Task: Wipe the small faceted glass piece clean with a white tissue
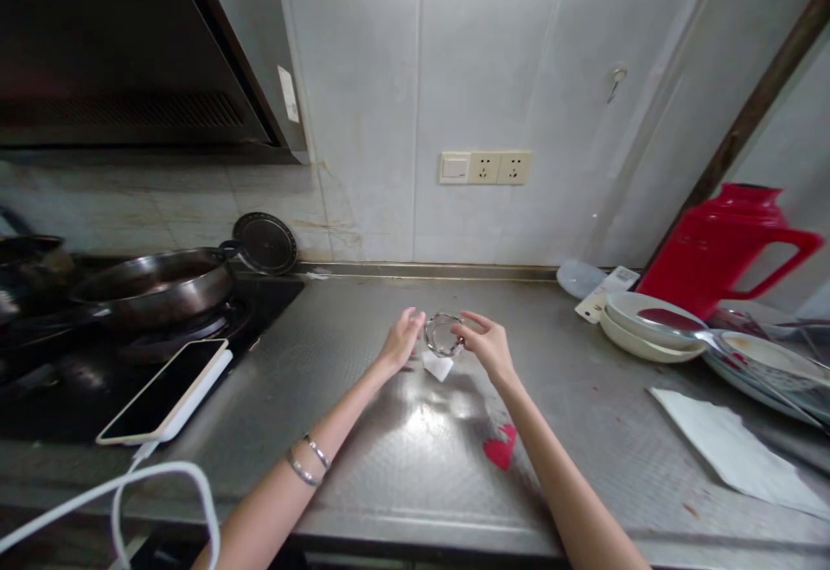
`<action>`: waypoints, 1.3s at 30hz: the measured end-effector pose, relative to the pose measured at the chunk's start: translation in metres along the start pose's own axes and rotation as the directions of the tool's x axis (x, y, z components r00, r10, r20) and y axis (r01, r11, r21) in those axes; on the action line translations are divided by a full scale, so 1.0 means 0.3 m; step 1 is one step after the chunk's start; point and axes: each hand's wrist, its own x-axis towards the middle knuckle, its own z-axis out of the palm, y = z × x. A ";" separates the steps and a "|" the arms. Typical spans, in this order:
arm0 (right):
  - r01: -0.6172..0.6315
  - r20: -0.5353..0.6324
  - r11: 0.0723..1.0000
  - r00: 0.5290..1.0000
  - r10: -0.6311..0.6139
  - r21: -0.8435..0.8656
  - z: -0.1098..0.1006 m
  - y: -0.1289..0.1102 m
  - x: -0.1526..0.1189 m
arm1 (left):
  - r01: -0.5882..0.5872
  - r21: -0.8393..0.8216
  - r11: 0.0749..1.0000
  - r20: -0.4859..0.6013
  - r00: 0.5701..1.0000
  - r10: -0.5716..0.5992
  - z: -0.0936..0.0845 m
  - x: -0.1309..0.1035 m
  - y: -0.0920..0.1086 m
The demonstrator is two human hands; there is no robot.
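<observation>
A silver-coloured bracelet (443, 335), a thin open ring, is held up above the steel counter between my two hands. My right hand (488, 343) is closed on its right side, with thumb and fingers pinching the rim. At the left side of the ring, the curled fingertips of my left hand (400, 342) meet the rim; their exact hold is partly hidden. Just below the ring is a small white piece (438, 366), perhaps paper or cloth. Two silver bangles (309, 459) circle my left forearm. A red heart-shaped piece (499, 449) lies on the counter beside my right forearm.
A phone (165, 393) with a white cable (201, 488) overlaps the stove edge at left, before a steel pan (156, 285). To the right stand a red jug (719, 246), stacked bowls (639, 341), plates (771, 367) and a white tissue (732, 445). Sockets (485, 168) are on the wall.
</observation>
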 end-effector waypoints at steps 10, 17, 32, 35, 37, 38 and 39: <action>0.281 -0.055 0.869 0.942 -0.330 -0.407 0.052 0.030 -0.047 | -0.245 0.315 0.917 0.157 0.966 0.204 0.088 -0.077 -0.062; 0.411 0.039 0.815 0.900 -0.434 -0.408 0.076 0.044 -0.052 | -0.284 0.255 0.924 0.056 0.959 0.279 0.090 -0.040 -0.090; 0.650 0.624 0.545 0.734 -0.269 -0.530 -0.009 0.069 -0.024 | -0.168 -0.105 0.980 0.183 0.965 0.185 -0.010 0.007 -0.089; 0.553 0.520 0.553 0.821 -0.235 -0.624 0.012 0.090 -0.024 | -0.162 -0.138 0.977 0.201 0.961 0.188 -0.009 -0.001 -0.080; 0.453 0.418 0.551 0.887 -0.197 -0.701 0.020 0.107 -0.016 | -0.161 -0.161 0.974 0.213 0.958 0.194 -0.007 -0.005 -0.074; 0.412 0.383 0.542 0.907 -0.174 -0.732 0.022 0.116 -0.012 | -0.161 -0.169 0.972 0.217 0.956 0.196 -0.007 -0.007 -0.071; 0.387 0.365 0.532 0.919 -0.150 -0.753 0.024 0.125 -0.008 | -0.162 -0.174 0.971 0.219 0.955 0.198 -0.006 -0.009 -0.069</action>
